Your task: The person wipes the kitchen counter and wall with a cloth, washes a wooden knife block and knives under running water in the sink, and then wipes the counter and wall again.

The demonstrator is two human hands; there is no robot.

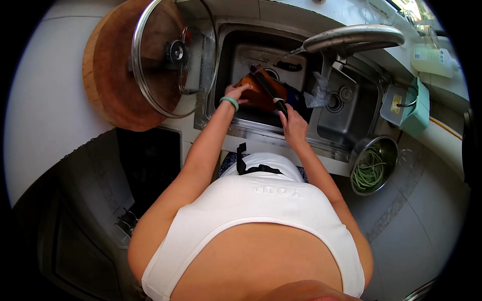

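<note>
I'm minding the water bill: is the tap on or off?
On: a thin stream of water leaves the spout of the tap.

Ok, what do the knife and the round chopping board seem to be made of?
Knife: probably a metal blade, flat and dark here; smooth-looking black handle, perhaps plastic. Chopping board: likely wood, matte-looking, reddish-brown with a paler rim.
</note>
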